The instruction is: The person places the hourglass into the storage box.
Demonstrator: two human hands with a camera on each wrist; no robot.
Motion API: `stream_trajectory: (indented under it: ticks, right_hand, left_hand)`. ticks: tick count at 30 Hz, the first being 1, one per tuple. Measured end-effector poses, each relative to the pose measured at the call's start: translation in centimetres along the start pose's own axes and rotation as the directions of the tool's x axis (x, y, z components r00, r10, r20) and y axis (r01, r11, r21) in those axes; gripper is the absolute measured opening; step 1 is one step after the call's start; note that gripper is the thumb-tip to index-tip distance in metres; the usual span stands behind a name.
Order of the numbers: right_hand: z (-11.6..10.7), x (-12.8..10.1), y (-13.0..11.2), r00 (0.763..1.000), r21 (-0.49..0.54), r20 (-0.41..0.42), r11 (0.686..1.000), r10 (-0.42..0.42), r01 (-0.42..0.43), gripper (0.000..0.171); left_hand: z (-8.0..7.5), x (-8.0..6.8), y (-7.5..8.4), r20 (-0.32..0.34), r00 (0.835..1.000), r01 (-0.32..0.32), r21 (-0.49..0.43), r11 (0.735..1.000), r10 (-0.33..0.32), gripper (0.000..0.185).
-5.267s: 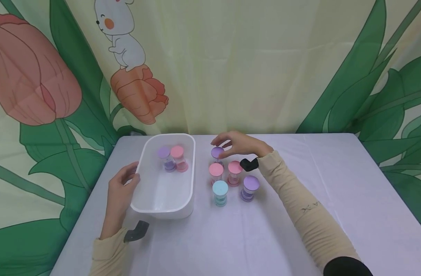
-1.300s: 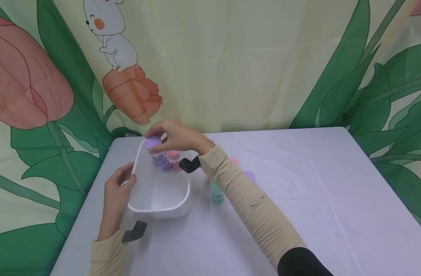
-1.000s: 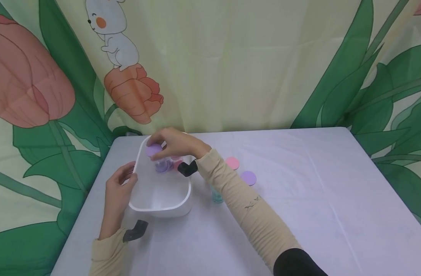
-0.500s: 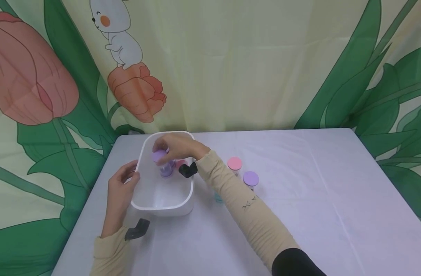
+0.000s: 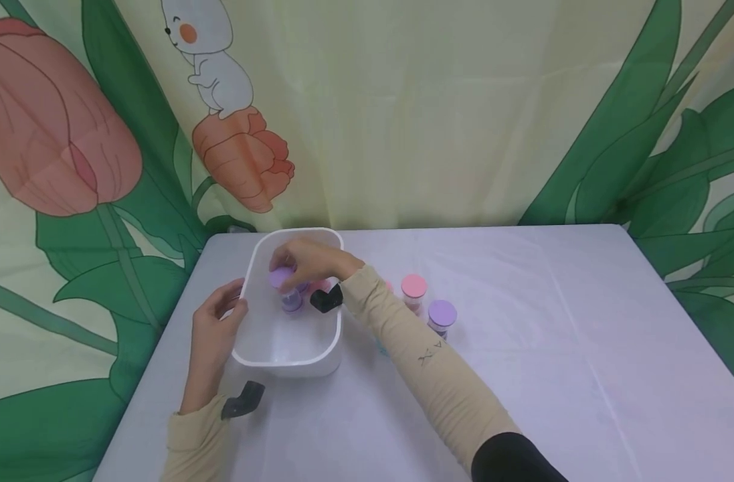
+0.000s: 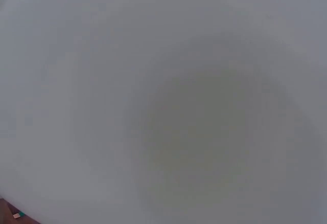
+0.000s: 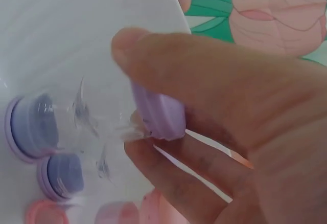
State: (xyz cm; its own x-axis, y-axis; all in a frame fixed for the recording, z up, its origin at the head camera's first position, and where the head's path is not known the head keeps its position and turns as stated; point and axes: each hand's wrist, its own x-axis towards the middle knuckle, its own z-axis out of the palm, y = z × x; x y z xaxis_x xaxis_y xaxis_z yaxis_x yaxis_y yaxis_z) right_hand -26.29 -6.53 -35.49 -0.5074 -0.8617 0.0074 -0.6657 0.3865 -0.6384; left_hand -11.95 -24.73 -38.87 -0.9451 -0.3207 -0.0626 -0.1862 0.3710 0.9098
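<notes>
A white tub [image 5: 285, 363] sits on the table at the left. My left hand [image 5: 217, 320] grips its left rim. My right hand [image 5: 303, 260] reaches inside the tub and pinches the lilac cap of a purple sand timer [image 5: 282, 280], held low over the tub floor. In the right wrist view my thumb and fingers clamp that cap [image 7: 159, 115], and the clear body ends in a purple base [image 7: 29, 128]. Another purple timer [image 7: 61, 175] and a pink one [image 7: 45, 214] stand in the tub beside it. The left wrist view shows only a blank white surface.
Outside the tub, to its right, stand a pink-capped timer [image 5: 413, 286] and a purple-capped timer [image 5: 442, 313]; my right forearm hides others. The grey tablecloth [image 5: 553, 348] spreads to the right. A flower-print curtain [image 5: 403, 114] hangs behind.
My right hand has carried the purple timer from the cluster on the table into the tub and lowered it. The left hand has stayed on the rim.
</notes>
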Motion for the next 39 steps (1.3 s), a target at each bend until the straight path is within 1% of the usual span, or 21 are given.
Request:
stream_trajectory:
  ticks: [8,18,24,28,31,33,35,37,39]
  right_hand:
    - [0.0,-0.3,-0.1,1.0,-0.03,0.011,1.0,0.002,-0.002,0.041]
    - [0.2,-0.4,-0.1,0.999,-0.015,0.031,0.999,0.033,-0.032,0.043]
    - [0.3,-0.3,-0.1,0.999,0.008,0.038,1.0,0.016,-0.017,0.04]
    - [0.1,-0.4,-0.1,0.999,0.062,0.034,0.997,0.04,-0.042,0.042]
    - [-0.2,-0.6,-0.1,0.998,0.142,0.031,0.988,0.053,-0.057,0.044]
    - [-0.5,-0.7,-0.2,0.998,0.181,0.026,0.982,0.048,-0.052,0.044]
    - [-0.8,-0.9,-0.2,0.999,0.2,0.017,0.979,0.038,-0.041,0.044]
    - [-1.1,-1.1,-0.1,0.999,0.188,0.003,0.982,0.032,-0.032,0.044]
    - [-1.4,-1.4,-0.1,1.0,0.199,-0.013,0.98,0.025,-0.022,0.043]
  left_hand:
    - [0.2,0.0,0.1,0.003,1.0,-0.005,-0.003,1.0,0.005,0.043]
    - [0.2,0.0,0.5,-0.001,1.0,0.004,0.009,1.0,-0.004,0.043]
    - [0.2,0.0,0.4,-0.01,1.0,-0.005,0.015,1.0,0.005,0.043]
    - [0.2,0.0,0.2,-0.009,1.0,-0.003,0.019,1.0,0.004,0.043]
    - [0.2,0.0,0.1,-0.008,1.0,0.0,0.015,1.0,0.001,0.043]
    - [0.1,0.0,0.0,-0.009,1.0,0.0,0.014,1.0,0.0,0.043]
    - [0.1,0.0,0.0,-0.008,1.0,0.001,0.016,1.0,-0.001,0.044]
    - [0.0,0.0,0.0,-0.007,1.0,0.003,0.016,1.0,-0.003,0.044]
    - [0.0,0.0,0.0,-0.005,1.0,0.008,0.014,1.0,-0.007,0.044]
